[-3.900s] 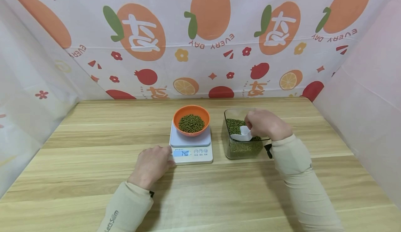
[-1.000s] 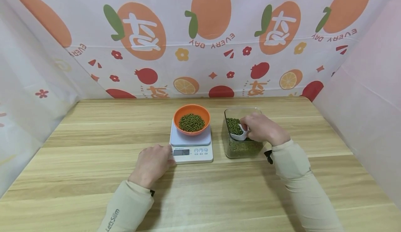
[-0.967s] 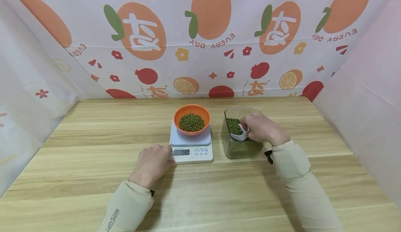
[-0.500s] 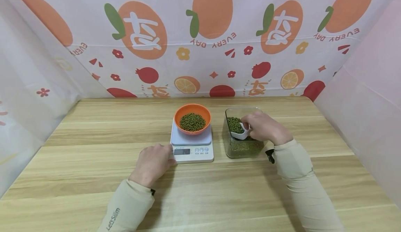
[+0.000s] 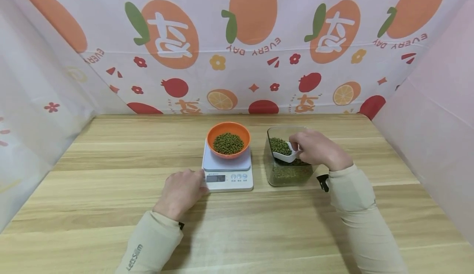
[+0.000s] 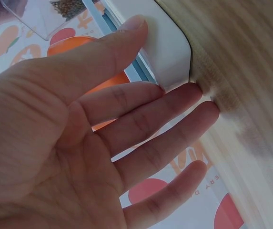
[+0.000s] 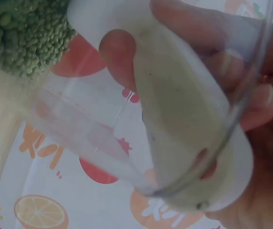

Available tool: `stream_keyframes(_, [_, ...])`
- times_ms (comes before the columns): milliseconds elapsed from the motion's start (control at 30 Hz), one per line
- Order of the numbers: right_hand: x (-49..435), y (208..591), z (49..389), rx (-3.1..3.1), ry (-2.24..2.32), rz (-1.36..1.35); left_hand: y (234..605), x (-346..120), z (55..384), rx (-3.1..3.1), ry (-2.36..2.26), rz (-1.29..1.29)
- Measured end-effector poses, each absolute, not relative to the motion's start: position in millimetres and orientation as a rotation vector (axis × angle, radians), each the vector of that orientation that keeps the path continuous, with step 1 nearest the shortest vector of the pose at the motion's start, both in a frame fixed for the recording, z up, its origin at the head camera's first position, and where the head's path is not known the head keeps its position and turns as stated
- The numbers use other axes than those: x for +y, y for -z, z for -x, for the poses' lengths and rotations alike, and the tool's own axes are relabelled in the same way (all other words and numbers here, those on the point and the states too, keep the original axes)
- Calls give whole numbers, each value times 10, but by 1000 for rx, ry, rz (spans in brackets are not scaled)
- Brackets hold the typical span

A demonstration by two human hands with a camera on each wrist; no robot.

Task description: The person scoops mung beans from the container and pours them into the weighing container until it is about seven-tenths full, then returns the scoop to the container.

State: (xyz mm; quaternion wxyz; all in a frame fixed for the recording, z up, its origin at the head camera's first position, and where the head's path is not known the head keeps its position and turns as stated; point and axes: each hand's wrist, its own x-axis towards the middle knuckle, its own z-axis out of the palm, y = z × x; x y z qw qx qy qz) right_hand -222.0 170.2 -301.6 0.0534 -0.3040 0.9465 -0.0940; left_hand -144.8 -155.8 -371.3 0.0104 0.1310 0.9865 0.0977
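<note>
My left hand [image 5: 182, 191] rests at the left front corner of a white kitchen scale [image 5: 229, 184], its fingers loosely extended. In the left wrist view, the thumb and index fingertip of the left hand [image 6: 98, 114] touch the scale's edge [image 6: 167, 52]. On the scale's platform sits an orange bowl [image 5: 212, 132] with green mung beans [image 5: 228, 143]. My right hand [image 5: 319, 147] grips a white scoop [image 5: 284, 157] inside a clear container [image 5: 283, 179] of mung beans. In the right wrist view, the scoop's handle [image 7: 174, 95] shows through the clear wall.
The scale and container stand side by side on a wooden table [image 5: 237, 233]. Behind them hangs a fruit-print curtain [image 5: 252, 68], with pale curtains [image 5: 437, 101] at either side. The container's rim stands around the scoop.
The scale display's backlight has gone out. My right hand has tipped the scoop among the beans, then shifted slightly right. My left hand stays at the scale.
</note>
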Motion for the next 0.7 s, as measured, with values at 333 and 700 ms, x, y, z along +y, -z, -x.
stream_keyframes(333, [1736,3021,2164,2918,320,938,3716,-1558,1449,3072,-280,-403])
stream_keyframes(700, [1775,3040,2127,2981,356,955,3712,-1553,1454,3078,-294,-411])
